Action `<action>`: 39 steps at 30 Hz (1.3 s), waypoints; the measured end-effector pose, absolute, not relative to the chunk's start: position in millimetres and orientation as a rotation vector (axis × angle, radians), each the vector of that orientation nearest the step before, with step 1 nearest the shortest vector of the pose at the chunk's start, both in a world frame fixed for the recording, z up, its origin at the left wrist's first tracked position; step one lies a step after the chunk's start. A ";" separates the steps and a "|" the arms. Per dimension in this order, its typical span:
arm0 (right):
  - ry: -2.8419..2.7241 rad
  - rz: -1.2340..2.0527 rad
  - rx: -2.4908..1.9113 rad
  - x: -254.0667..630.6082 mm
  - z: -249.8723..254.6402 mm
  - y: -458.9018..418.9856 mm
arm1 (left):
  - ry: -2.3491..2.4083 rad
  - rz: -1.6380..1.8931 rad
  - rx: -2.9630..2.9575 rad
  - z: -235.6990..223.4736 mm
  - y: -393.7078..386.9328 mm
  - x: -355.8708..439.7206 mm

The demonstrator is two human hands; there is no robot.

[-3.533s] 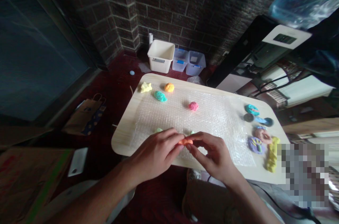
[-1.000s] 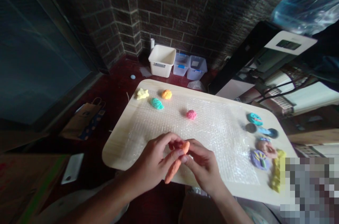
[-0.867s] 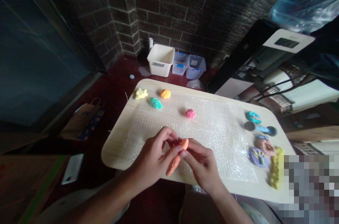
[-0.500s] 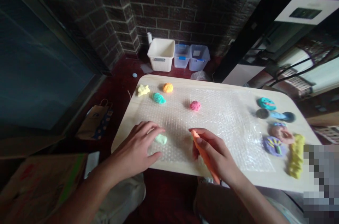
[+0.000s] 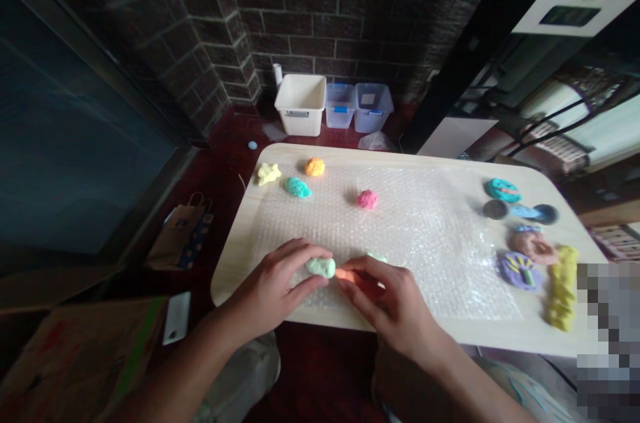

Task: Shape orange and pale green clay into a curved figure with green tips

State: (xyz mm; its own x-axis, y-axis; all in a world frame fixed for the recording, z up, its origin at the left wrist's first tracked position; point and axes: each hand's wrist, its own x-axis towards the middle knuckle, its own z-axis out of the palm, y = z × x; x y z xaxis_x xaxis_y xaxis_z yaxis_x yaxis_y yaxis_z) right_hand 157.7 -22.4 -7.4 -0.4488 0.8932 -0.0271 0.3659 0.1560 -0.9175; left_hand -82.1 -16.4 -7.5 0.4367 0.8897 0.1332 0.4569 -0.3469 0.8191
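My left hand point(image 5: 287, 276) is closed on a pale green clay lump point(image 5: 321, 267), held between thumb and fingers over the bubble wrap point(image 5: 425, 229). My right hand point(image 5: 383, 289) pinches a piece of orange clay point(image 5: 346, 274), most of it hidden by the fingers. The orange tip touches, or nearly touches, the right end of the green lump. Behind the right hand's knuckles shows a bit of another pale green piece point(image 5: 377, 257). Farther back on the wrap lies a pink clay ball point(image 5: 367, 199), with a teal clay lump point(image 5: 299, 187) to its left.
At the table's point(image 5: 240, 223) back left sit a yellow clay star point(image 5: 269, 173) and an orange clay ball point(image 5: 315, 166). Along the right lie a teal disc point(image 5: 504, 190), a blue dumbbell shape point(image 5: 525, 211), a purple disc point(image 5: 519, 271) and a yellow strip point(image 5: 563, 289). Bins point(image 5: 301, 106) stand behind.
My left hand has taken hold of the pale green lump and moved it right. My right hand has shifted left, bringing the orange clay to the lump's end. The view has tilted slightly.
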 end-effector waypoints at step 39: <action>-2.012 1.290 -1.216 161.4 -5.1 -20.0 | 1.060 0.766 2.002 -9.1 -18.8 -78.4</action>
